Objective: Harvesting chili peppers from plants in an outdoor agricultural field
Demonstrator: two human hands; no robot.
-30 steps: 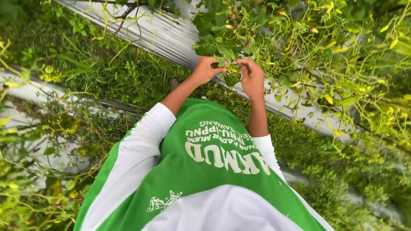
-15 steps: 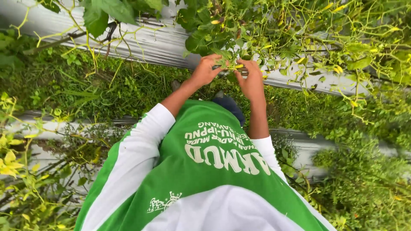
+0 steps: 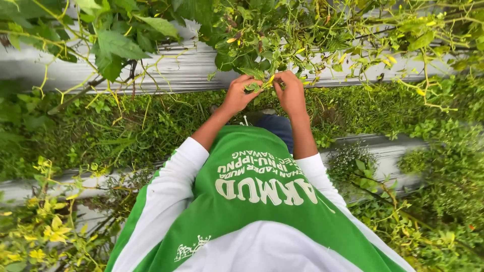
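My left hand [image 3: 237, 94] and my right hand [image 3: 290, 91] are close together, out in front of my tummy. Between them is a small bunch of green leaves [image 3: 253, 86] on a thin, bendy stem. My left fingers [image 3: 246, 80] are curled in tight and pinch the leaves. My right fingers [image 3: 280, 80] are bent in too, and their tips touch the same little bunch from the other side. A tiny yellow bit [image 3: 271, 78] pokes up right between my hands.

The bunch hangs from a bushy plant [image 3: 282, 35] with lots of skinny, twisty stems and small pointed leaves, some green and some yellow. Behind it lies a long strip of shiny silver plastic sheet [image 3: 171, 68], all wrinkly. Another strip of the same shiny stuff [image 3: 388, 151] runs lower down, near my elbows. Between the two strips grows a soft, fuzzy carpet of low weeds [image 3: 151, 126].

Big, flat leaves with jagged edges [image 3: 118, 45] hang at the top left. I wear a smooth green shirt [image 3: 262, 201] with white sleeves [image 3: 166, 191] pushed up past my wrists.
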